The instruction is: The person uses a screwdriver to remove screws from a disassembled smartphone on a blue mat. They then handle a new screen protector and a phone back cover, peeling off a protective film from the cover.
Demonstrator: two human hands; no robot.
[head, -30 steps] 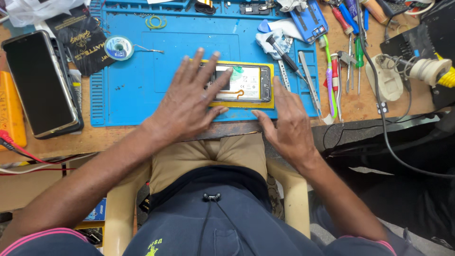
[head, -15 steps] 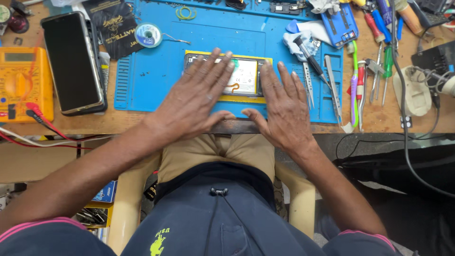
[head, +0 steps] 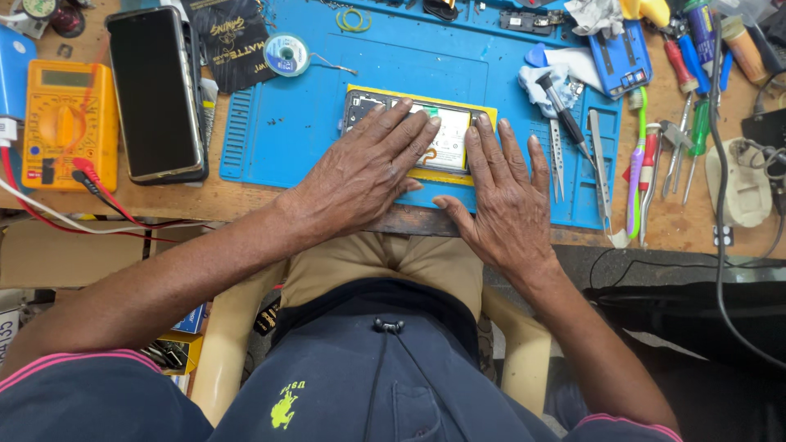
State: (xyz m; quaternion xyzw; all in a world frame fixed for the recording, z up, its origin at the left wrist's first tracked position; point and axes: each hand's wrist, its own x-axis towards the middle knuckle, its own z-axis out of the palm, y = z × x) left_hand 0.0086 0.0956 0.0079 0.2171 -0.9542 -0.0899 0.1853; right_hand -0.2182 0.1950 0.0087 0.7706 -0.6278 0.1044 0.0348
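Bare blue mat (head: 303, 123) left of the opened phone (head: 446, 143); tools (head: 647, 155) crowding the right.

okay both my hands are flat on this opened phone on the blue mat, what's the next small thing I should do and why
Probably lift the left hand a little while the right hand keeps the opened phone steady. Both palms lie flat over it on the yellow-edged pad, hiding most of its insides, and neither hand holds a tool. Uncovering it would let you see the work; the tweezers lie just right of your right hand on the blue mat.
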